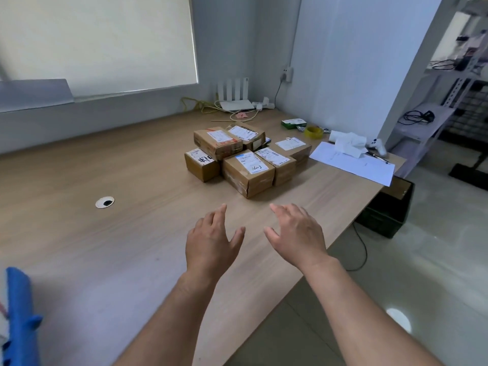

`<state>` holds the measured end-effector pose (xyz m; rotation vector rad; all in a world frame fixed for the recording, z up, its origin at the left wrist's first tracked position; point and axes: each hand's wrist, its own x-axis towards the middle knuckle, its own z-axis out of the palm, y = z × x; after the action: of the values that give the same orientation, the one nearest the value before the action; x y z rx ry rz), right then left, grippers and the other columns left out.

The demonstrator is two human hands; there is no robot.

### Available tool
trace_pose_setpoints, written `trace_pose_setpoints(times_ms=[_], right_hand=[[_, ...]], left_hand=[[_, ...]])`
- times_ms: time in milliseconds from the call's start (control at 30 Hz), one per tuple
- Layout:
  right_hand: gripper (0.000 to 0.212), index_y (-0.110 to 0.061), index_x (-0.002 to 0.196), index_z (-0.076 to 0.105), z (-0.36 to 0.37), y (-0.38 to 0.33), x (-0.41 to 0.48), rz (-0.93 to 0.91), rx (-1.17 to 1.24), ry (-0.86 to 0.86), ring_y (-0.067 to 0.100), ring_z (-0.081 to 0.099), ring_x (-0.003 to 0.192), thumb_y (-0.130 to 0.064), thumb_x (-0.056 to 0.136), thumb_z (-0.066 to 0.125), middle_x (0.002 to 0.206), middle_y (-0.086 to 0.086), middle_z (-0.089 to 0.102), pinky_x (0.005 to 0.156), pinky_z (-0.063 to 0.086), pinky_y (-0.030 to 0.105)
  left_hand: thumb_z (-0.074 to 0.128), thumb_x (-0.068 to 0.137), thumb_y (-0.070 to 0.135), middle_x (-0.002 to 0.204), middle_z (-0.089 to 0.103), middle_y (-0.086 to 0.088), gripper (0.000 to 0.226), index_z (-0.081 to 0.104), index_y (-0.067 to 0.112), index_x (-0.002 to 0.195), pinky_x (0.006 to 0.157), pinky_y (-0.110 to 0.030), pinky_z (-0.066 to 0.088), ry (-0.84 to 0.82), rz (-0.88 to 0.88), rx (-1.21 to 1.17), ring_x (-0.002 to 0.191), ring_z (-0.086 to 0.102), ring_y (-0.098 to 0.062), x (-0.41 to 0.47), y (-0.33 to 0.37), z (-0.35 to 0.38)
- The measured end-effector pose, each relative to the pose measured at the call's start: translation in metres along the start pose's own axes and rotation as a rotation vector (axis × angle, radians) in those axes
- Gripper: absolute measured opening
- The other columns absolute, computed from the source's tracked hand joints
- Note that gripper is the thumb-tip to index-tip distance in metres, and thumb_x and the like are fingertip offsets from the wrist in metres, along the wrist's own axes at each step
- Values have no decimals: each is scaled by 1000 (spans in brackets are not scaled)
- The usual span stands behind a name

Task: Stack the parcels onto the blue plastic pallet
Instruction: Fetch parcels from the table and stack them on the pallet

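Several brown cardboard parcels with white shipping labels sit clustered on the wooden table; one parcel lies on top of others. My left hand and my right hand hover side by side above the table, short of the nearest parcel, fingers straight and spread, holding nothing. A strip of the blue plastic pallet shows at the bottom left edge; most of it is out of view.
White paper sheets, crumpled tissue, a yellow tape roll and a green box lie at the table's right end. A router and cables sit at the back corner. A cable grommet is left. A dark crate stands on the floor.
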<state>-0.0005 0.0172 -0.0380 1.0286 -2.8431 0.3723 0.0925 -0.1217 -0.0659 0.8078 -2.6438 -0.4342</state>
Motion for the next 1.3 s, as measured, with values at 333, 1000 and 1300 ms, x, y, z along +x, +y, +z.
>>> trace_pose_setpoints(times_ms=[333, 1000, 1300], right_hand=[[55, -24, 146, 35, 21, 26, 81, -49, 20, -60, 18, 41, 126, -41, 95, 47, 137, 0, 48, 101, 35, 29], [48, -11, 141, 37, 96, 126, 298, -95, 156, -242, 27, 38, 126, -32, 98, 47, 135, 10, 49, 101, 34, 35], [36, -8, 125, 47, 119, 127, 324, -106, 140, -293, 30, 44, 118, -34, 100, 41, 125, 12, 53, 93, 38, 37]], left_hand=[[39, 93, 57, 146, 40, 2, 67, 23, 24, 149, 103, -31, 35, -22, -95, 14, 133, 37, -16, 58, -5, 26], [45, 94, 53, 153, 32, -1, 72, 17, 20, 151, 107, -35, 33, -194, -476, -209, 138, 32, -19, 235, 50, 133], [47, 97, 39, 134, 55, 3, 45, 39, 29, 140, 97, -35, 45, -165, -673, -502, 117, 53, -20, 259, 46, 160]])
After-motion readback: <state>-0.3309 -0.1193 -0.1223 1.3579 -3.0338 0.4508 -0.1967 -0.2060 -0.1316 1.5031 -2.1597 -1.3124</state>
